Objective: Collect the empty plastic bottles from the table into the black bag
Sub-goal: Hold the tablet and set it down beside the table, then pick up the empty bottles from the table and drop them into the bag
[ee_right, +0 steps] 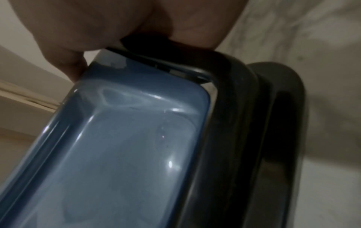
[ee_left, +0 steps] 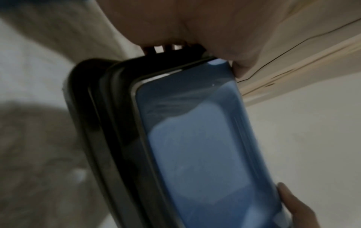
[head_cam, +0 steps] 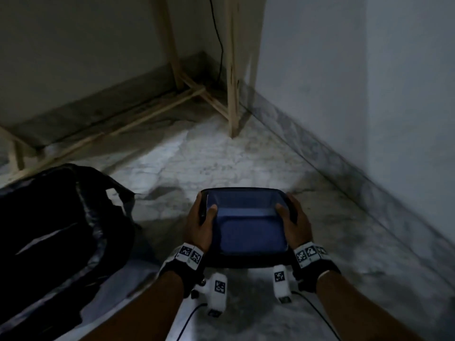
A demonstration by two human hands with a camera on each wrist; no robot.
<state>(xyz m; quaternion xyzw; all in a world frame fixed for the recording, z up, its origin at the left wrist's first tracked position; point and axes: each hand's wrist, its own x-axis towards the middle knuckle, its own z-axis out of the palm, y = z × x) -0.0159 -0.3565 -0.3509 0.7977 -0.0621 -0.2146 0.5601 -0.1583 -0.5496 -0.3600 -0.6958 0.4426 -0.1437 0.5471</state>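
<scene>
No plastic bottle shows in any view. I hold a blue tub (head_cam: 248, 227) with a black rim over the floor, and its inside is bare. My left hand (head_cam: 203, 221) grips its left rim with the thumb inside the tub. My right hand (head_cam: 291, 221) grips the right rim the same way. The black bag (head_cam: 56, 217) lies slumped on the floor to the left of the tub. The left wrist view shows the tub (ee_left: 205, 146) under my left hand (ee_left: 185, 23). The right wrist view shows the tub (ee_right: 126, 146) below my right hand (ee_right: 117, 23).
Pale wooden table legs (head_cam: 232, 70) and floor rails (head_cam: 138, 121) stand in the far corner, with a black cable (head_cam: 219, 45) hanging down the wall. A white wall (head_cam: 369, 94) runs along the right. Marble floor (head_cam: 221, 156) lies ahead of the tub.
</scene>
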